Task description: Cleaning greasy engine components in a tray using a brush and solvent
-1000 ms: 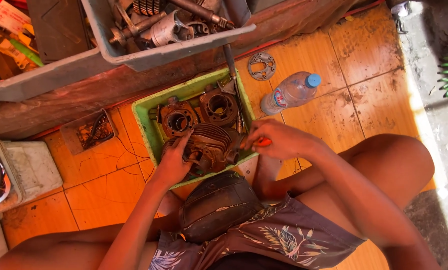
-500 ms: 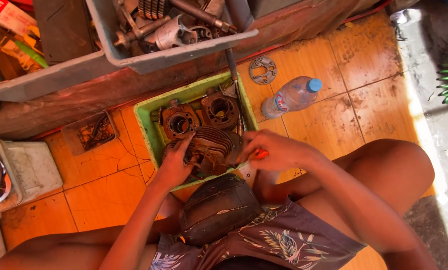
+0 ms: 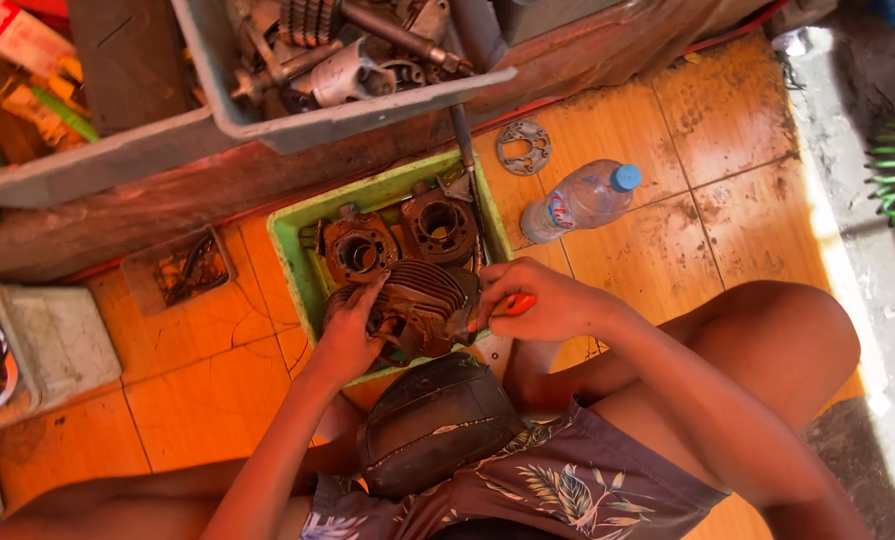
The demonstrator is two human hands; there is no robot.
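Hands meet over a finned engine cylinder lying on its side in the green tray. Left hand clasps its finned flank; right hand is clenched on an orange-handled tool at its end. Cast metal, it likely handles heavy, rigid and greasy, best gripped across the fins. Beyond lie two more cylinders, a plastic bottle and a gasket.
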